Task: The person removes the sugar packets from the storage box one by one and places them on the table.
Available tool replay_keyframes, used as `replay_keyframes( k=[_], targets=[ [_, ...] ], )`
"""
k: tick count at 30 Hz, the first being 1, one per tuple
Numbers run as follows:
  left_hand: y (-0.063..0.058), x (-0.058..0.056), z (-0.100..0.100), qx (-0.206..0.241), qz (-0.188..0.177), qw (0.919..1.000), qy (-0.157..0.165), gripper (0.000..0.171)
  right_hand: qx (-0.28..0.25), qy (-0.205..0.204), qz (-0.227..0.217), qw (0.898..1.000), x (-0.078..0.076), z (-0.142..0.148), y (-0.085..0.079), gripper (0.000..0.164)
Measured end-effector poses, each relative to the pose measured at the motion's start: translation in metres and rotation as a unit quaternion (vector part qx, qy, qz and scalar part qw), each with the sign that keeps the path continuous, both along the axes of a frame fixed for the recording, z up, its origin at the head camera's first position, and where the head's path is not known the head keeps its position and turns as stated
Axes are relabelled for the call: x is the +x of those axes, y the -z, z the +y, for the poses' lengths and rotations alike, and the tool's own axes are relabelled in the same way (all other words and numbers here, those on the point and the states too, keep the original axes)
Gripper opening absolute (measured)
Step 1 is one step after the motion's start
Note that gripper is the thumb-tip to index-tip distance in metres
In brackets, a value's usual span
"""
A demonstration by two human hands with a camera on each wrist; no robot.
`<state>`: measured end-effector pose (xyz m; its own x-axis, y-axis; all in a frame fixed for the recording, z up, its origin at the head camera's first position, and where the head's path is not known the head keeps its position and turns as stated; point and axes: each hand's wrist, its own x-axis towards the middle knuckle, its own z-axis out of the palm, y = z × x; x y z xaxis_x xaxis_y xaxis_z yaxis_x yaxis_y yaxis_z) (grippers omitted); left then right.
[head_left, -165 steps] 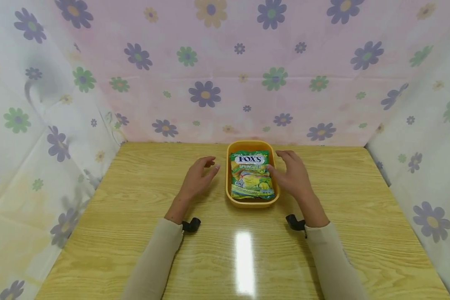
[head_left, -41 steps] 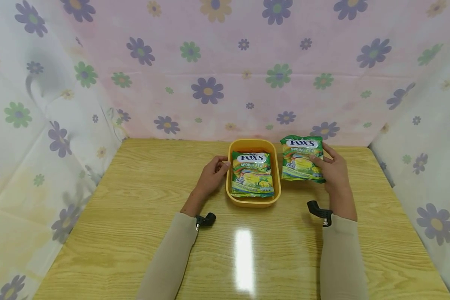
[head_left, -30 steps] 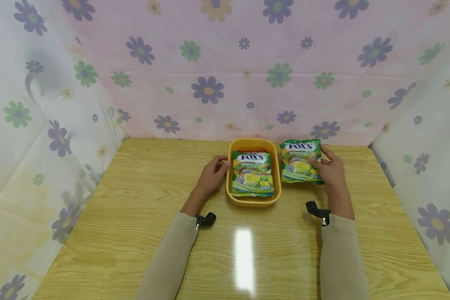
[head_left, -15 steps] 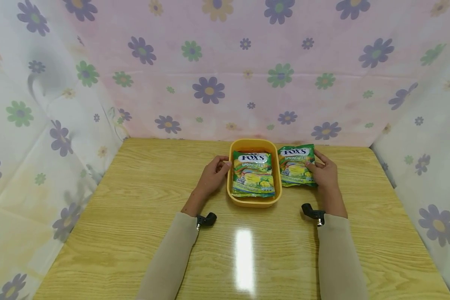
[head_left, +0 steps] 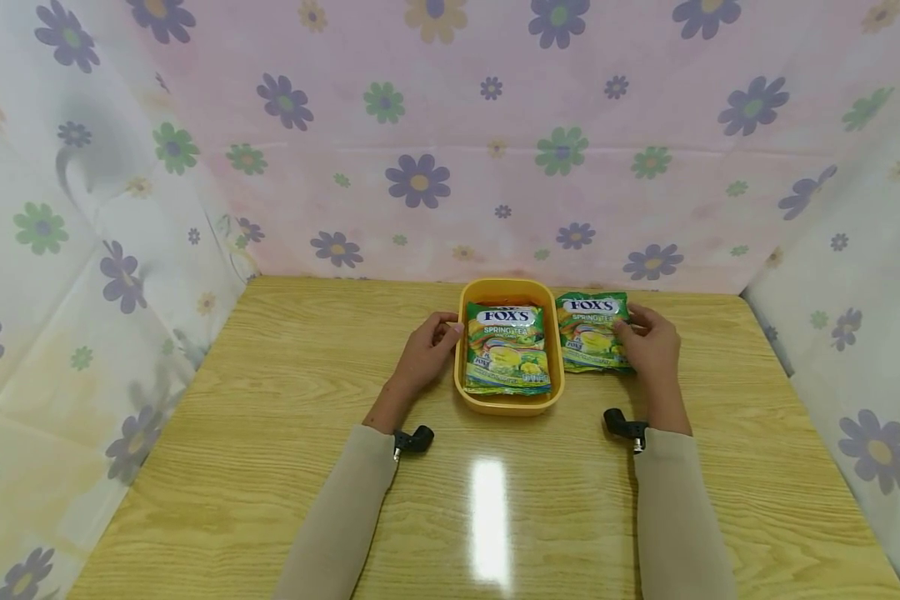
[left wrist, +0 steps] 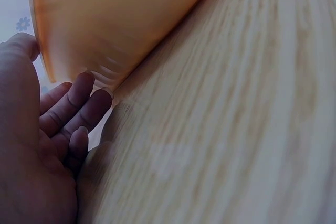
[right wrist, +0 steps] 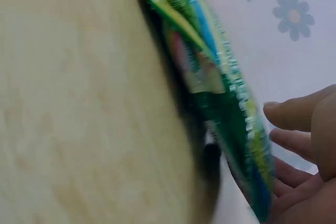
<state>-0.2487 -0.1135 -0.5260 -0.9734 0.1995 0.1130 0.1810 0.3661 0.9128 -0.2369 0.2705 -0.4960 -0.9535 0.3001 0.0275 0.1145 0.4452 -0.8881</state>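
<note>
A yellow-orange plastic tub (head_left: pixel 508 407) stands on the wooden table, with a green bag of Fox's Spring Tea candy (head_left: pixel 506 350) lying face up inside. My left hand (head_left: pixel 424 348) is at the tub's left side, its thumb at the rim and its loosely bent fingers (left wrist: pixel 79 95) by the outer wall. Right of the tub, close against it, a second bag of Fox's candy (head_left: pixel 591 332) lies on the table. At that bag's right edge is my right hand (head_left: pixel 651 343). Its thumb and fingers stand apart around the edge, and the right wrist view shows the thumb (right wrist: pixel 294 113) off the wrapper.
The wooden table (head_left: pixel 292 367) reaches back to a pink flowered cloth (head_left: pixel 465 167), with white flowered cloths at both sides. Black wrist cameras (head_left: pixel 414 439) sit at both cuffs. Light glares off the table's front middle.
The right hand has brought a bag of candy from the tub's right down and left onto the table beside it, and its fingers have loosened. The left hand has reached the tub.
</note>
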Motion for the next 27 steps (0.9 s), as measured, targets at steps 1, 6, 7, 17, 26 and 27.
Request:
replay_keyframes(
  k=[1, 6, 7, 17, 26, 27],
  targets=[
    [0.0, 0.0, 0.0, 0.0, 0.0, 1.0, -0.001, 0.044, 0.004, -0.004, 0.002, 1.0, 0.001, -0.001, -0.003, 0.051],
    [0.0, 0.0, 0.0, 0.0, 0.001, 1.0, -0.002, 0.045, 0.003, -0.024, 0.003, 1.0, 0.006, -0.003, -0.014, 0.051],
    [0.0, 0.0, 0.001, 0.0, 0.001, 1.0, -0.002, 0.045, 0.005, -0.029, 0.003, 1.0, 0.005, -0.003, -0.015, 0.052],
    [-0.001, 0.001, 0.0, 0.0, -0.002, 1.0, -0.003, 0.045, 0.022, -0.049, 0.049, 0.997, 0.012, -0.018, -0.038, 0.05],
    [0.001, -0.001, -0.001, -0.001, 0.002, 1.0, 0.001, 0.046, 0.043, -0.102, 0.086, 0.99, 0.016, -0.038, -0.056, 0.048],
    [0.001, -0.001, -0.001, 0.0, 0.002, 1.0, 0.002, 0.045, 0.044, -0.106, 0.087, 0.99, 0.017, -0.041, -0.058, 0.048]
  ],
)
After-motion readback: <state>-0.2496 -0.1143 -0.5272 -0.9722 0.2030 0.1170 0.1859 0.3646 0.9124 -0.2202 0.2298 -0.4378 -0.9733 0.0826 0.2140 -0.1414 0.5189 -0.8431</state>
